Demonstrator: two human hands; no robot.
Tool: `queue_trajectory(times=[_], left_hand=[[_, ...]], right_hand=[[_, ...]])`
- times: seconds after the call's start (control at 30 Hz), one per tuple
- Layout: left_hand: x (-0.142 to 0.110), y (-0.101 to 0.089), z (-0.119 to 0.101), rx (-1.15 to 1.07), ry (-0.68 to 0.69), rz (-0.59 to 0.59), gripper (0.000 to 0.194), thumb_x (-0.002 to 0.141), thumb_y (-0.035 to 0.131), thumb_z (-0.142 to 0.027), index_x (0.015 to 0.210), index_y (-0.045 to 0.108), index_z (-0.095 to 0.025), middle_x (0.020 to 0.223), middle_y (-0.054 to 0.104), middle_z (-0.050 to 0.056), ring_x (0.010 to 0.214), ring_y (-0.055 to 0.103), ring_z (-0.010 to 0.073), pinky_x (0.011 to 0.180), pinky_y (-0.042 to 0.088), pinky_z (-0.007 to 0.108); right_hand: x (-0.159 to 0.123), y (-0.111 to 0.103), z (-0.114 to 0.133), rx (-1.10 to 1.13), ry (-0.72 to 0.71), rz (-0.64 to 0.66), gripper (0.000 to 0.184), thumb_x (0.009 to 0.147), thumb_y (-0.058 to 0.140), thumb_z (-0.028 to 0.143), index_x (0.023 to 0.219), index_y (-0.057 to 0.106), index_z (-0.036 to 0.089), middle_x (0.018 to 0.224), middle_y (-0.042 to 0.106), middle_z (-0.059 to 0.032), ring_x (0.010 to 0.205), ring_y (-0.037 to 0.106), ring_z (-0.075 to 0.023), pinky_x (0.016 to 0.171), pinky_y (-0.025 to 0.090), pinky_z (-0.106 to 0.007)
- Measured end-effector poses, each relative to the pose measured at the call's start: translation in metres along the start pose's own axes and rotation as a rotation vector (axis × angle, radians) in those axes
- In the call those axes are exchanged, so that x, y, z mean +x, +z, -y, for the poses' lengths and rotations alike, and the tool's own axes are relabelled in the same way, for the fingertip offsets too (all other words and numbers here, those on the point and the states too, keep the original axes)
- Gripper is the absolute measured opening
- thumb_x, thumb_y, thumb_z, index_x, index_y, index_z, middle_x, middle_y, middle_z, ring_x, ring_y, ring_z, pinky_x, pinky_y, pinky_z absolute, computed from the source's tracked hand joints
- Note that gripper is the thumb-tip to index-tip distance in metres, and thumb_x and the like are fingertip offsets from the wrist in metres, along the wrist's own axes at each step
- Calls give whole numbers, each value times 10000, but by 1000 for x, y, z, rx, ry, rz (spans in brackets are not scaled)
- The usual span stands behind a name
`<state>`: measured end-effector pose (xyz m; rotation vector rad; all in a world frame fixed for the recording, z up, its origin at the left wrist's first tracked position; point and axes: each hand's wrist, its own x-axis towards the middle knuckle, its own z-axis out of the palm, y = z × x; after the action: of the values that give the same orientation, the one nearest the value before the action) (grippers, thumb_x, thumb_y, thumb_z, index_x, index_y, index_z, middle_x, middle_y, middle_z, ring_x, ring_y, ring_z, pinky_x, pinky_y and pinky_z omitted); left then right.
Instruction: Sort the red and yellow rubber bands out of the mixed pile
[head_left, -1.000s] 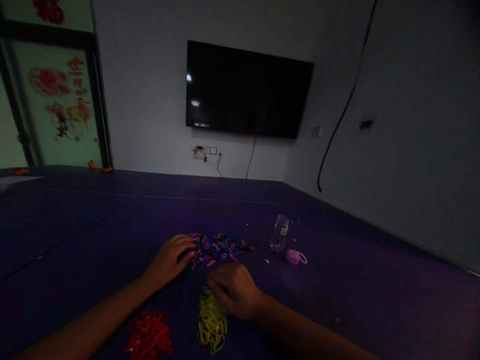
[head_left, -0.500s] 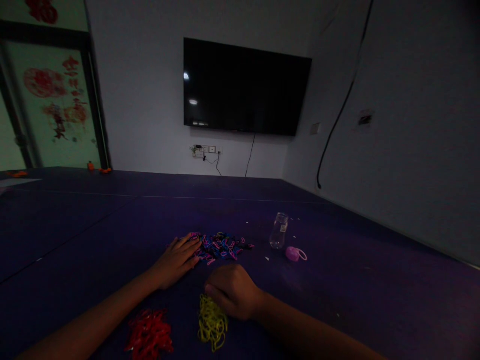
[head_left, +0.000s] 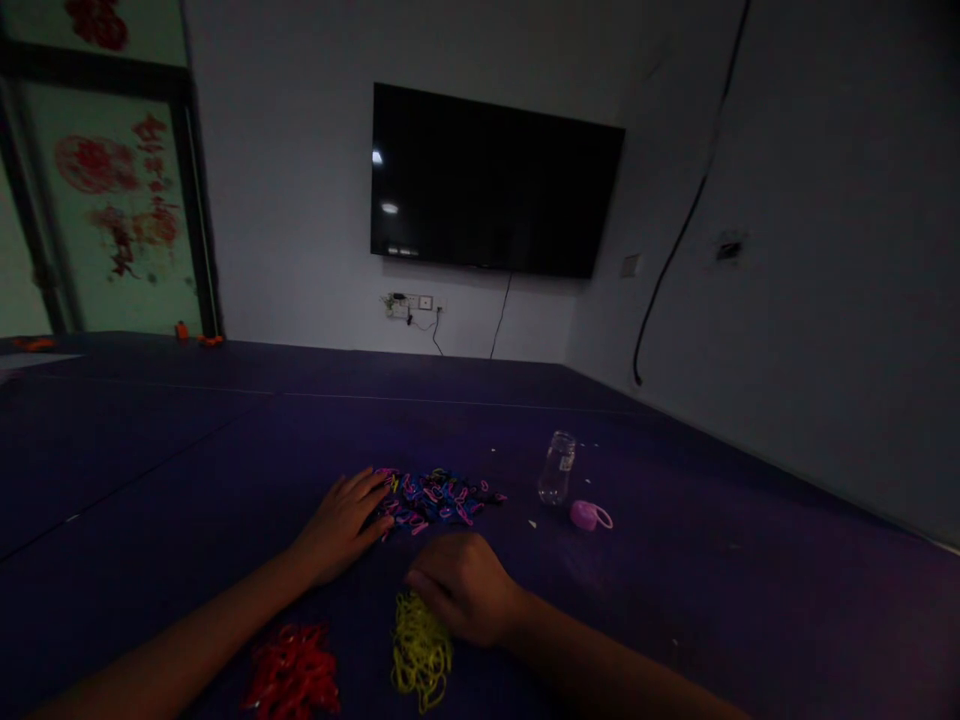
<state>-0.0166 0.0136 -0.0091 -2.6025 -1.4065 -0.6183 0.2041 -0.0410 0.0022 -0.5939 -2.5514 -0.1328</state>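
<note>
My left hand [head_left: 342,528] lies with fingers stretched out at the left edge of a mixed pile of small elastic bands [head_left: 442,498] in pink, blue and black. A yellow band [head_left: 394,483] shows in that pile, close to my fingertips. Curled closed, my right hand [head_left: 465,588] rests at the top of a heap of yellow elastic bands [head_left: 421,655]. Its fingertips are hidden, so anything pinched there cannot be made out. A heap of red elastic bands [head_left: 294,675] sits at the near left, below my left forearm.
A clear bottle [head_left: 556,470] stands uncapped right of the mixed pile, with a pink looped cap [head_left: 586,515] beside it. Small white scraps [head_left: 532,524] dot the purple tabletop [head_left: 675,560]. A wall meets the surface at right, and a television [head_left: 495,180] hangs beyond.
My left hand has slid slightly left, uncovering more of the mixed pile and the yellow band there. My right hand stays almost still over the yellow heap. The view has shifted a little.
</note>
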Motion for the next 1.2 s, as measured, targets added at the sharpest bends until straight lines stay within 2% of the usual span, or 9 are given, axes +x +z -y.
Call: queue_trajectory(times=[0.13, 0.23, 0.33, 0.5, 0.73, 1.07, 1.2], left_hand=[[3, 0, 0, -28, -5, 163, 512, 939, 317, -507, 1390, 362, -270, 1467, 342, 46, 1368, 216, 293, 1067, 202, 573], [5, -3, -4, -43, 0, 221, 493, 948, 277, -510, 1400, 330, -320, 1477, 319, 12, 1381, 172, 296, 1065, 158, 604], [7, -5, -6, -42, -9, 253, 493, 952, 264, -507, 1398, 337, -311, 1471, 332, 15, 1378, 178, 299, 1061, 140, 619], [6, -4, -6, -56, -21, 227, 502, 948, 288, -495, 1378, 384, -256, 1436, 395, 53, 1362, 234, 291, 1063, 145, 616], [4, 1, 0, -72, 16, 94, 471, 947, 298, -497, 1301, 489, -251, 1363, 483, 71, 1309, 339, 273, 1064, 195, 590], [5, 0, -2, -92, 22, 237, 504, 943, 272, -544, 1385, 357, -318, 1453, 367, 14, 1364, 224, 292, 1060, 121, 633], [4, 0, -1, -76, 29, 173, 504, 939, 289, -542, 1365, 399, -296, 1450, 372, 45, 1355, 245, 292, 1059, 145, 625]], right_hand=[[0, 1, -1, -6, 13, 6, 351, 957, 287, 259, 690, 501, 183, 645, 580, -19, 598, 511, -131, 575, 328, -266], [1, 2, -1, -1, 21, 12, 362, 961, 275, 261, 686, 497, 185, 640, 577, -19, 600, 513, -131, 574, 323, -268], [1, 3, -1, -4, 26, 15, 375, 962, 269, 261, 674, 497, 186, 632, 576, -19, 590, 510, -130, 570, 320, -272], [1, 4, -1, 7, 15, 12, 365, 959, 280, 261, 674, 496, 184, 638, 576, -21, 598, 511, -128, 574, 316, -266], [-1, 4, -2, -5, 28, 9, 346, 955, 299, 253, 680, 497, 185, 640, 581, -11, 588, 504, -129, 570, 320, -275], [0, 6, -3, -16, 19, 20, 341, 955, 311, 254, 682, 503, 185, 648, 592, -15, 598, 514, -125, 565, 317, -266], [1, 4, -2, -4, 15, 10, 352, 955, 304, 256, 674, 502, 183, 644, 593, -16, 592, 515, -123, 570, 325, -263]])
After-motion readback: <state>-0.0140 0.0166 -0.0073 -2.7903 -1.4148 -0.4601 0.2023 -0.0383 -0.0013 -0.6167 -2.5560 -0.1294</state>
